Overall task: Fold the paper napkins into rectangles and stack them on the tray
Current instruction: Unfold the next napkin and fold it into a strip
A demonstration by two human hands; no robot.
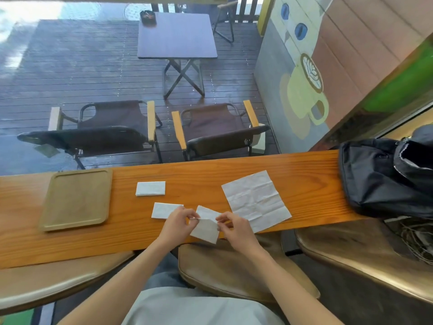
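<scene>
Glossy grained counter (293, 170); fingers (192, 216) pinch creased napkin (206, 227).

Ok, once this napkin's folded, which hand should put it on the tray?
Probably the left hand: the tray lies on its side, while the right hand would have to cross over.

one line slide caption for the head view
Both hands fold a napkin beside two folded ones; tray empty.
</scene>
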